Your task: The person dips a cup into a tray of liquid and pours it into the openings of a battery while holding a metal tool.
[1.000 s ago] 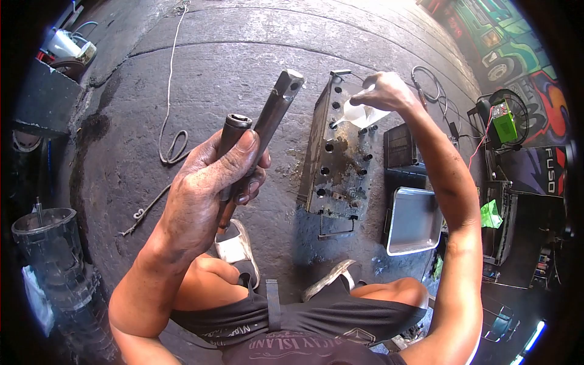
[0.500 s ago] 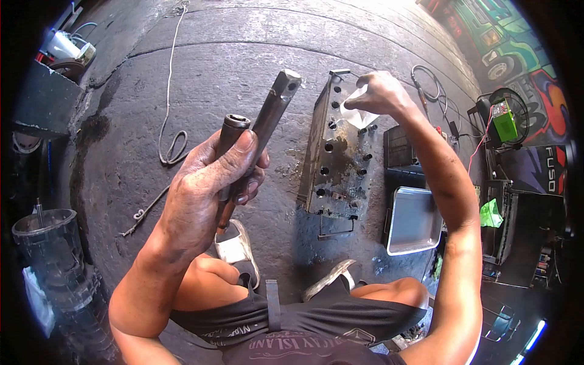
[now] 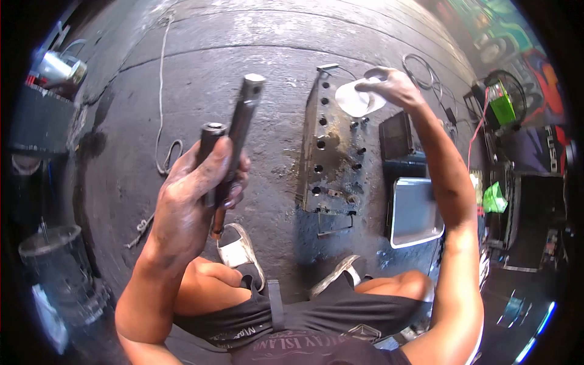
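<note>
My left hand (image 3: 191, 188) is wrapped round a dark steel bar (image 3: 244, 109) with a hole near its squared tip, and a shorter deep socket (image 3: 211, 139) beside it. A copper-coloured piece (image 3: 218, 220) shows below that fist. Above the far end of a long metal cylinder head (image 3: 340, 143), my right hand (image 3: 394, 90) pinches a white plastic cup (image 3: 350, 100), tilted with its round rim facing me. The cylinder head lies on the floor, with a row of holes, several dark studs and a wet, oily patch on top.
To the right of the cylinder head lie a dark box (image 3: 398, 140) and a metal tray (image 3: 417, 213). A green device (image 3: 501, 103) with cables stands at the far right. A rope (image 3: 161, 109) runs along the floor at left, and a dark cylindrical housing (image 3: 61, 261) stands lower left.
My right hand has lifted slightly, and the cup has tipped so its rim shows more fully. My left hand has shifted left and slightly down with the bar and socket.
</note>
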Demonstrator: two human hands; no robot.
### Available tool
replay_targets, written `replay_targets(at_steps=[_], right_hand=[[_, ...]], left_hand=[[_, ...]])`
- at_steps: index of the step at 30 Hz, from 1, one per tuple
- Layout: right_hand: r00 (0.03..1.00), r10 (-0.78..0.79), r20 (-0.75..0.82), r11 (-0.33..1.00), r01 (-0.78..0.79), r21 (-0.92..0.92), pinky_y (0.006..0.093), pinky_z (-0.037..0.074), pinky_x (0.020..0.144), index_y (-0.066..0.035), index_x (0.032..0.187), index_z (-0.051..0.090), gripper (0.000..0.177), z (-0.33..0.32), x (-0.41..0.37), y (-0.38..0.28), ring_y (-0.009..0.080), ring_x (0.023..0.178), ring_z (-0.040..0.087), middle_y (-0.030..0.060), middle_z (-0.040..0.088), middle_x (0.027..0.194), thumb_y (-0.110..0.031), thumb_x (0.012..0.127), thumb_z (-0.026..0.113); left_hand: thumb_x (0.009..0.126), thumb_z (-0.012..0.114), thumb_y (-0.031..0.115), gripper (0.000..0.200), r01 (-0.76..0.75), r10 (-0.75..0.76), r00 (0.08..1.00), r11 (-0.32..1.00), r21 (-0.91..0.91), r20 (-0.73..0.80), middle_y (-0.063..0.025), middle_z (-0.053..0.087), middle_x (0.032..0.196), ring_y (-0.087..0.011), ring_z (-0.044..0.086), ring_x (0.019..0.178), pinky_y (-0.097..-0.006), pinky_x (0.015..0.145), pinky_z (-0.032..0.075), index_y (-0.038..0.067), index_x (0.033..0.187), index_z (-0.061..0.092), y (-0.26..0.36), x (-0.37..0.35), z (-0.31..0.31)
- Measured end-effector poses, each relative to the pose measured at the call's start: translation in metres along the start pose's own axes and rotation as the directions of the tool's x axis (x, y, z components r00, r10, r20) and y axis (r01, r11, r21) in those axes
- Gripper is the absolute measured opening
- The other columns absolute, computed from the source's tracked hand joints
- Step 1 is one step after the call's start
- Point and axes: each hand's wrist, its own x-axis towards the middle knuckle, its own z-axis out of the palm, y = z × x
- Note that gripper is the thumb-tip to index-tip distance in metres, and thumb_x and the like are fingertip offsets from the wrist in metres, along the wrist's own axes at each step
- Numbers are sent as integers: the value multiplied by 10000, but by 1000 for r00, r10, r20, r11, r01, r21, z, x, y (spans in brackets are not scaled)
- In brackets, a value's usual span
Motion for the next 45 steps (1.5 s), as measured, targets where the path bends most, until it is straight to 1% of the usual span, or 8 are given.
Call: replay_targets(at_steps=[5,15,19,20,21,23,31,45], right_hand=[[921,353,168,581,-356,732,408,508,789,-152,1235,554,615,-31,-71,114,288,984,588,158,565,1150,-512,743,638],[772,544,329,-269,-211,940,431,492,790,-114,1154,562,465,71,-287,348,256,1044,557,83,588,1115,-386,779,606],[568,793,221,-55,-294,954,410,522,731,-110,989,590,355,143,-347,398,228,931,510,18,535,1090,-324,721,682],[794,589,-152,483,-195,853,411,522,707,-99,975,606,398,180,-366,413,240,899,503,9,513,1135,-354,684,701],[494,802,336,-226,-269,936,428,525,706,-103,1028,611,464,192,-351,453,272,905,513,37,482,1212,-359,657,720],[299,900,317,-156,-459,875,421,524,694,-112,1094,616,540,198,-338,452,269,894,536,94,534,1152,-378,638,727],[471,788,-397,616,-587,526,359,491,835,-27,1115,617,564,190,-337,416,249,963,629,175,654,1053,-309,652,772],[751,645,-144,748,-658,-84,474,501,915,-178,1359,411,924,159,-272,301,443,1162,481,202,326,1414,-220,541,838]], left_hand=[[972,472,327,312,-3,1,997,1000,-21,-72,-49,499,820,-104,457,657,-246,579,372,18,974,518,-1,-1,5],[960,492,351,316,78,-67,992,992,102,-103,-45,482,749,-129,461,658,-275,580,376,38,942,533,-12,16,22],[957,500,353,319,71,-53,989,989,131,-141,-41,487,755,-127,463,661,-270,576,378,37,938,534,-22,26,33],[956,502,357,321,106,-78,983,981,161,-169,-36,488,763,-126,462,658,-269,574,380,38,940,536,-22,29,40],[955,504,360,323,134,-93,972,973,190,-214,-30,489,771,-126,460,655,-268,571,381,39,942,539,-20,27,42],[956,514,331,289,95,-60,977,981,171,-204,-27,509,802,-119,474,669,-256,581,391,42,961,535,-25,28,36],[968,484,332,260,153,-121,969,978,141,-214,-14,489,842,-116,425,667,-274,590,365,76,984,519,-40,31,65],[965,483,343,292,152,-111,969,972,178,-219,-33,482,761,-134,458,642,-299,574,380,55,931,525,-47,39,63]])
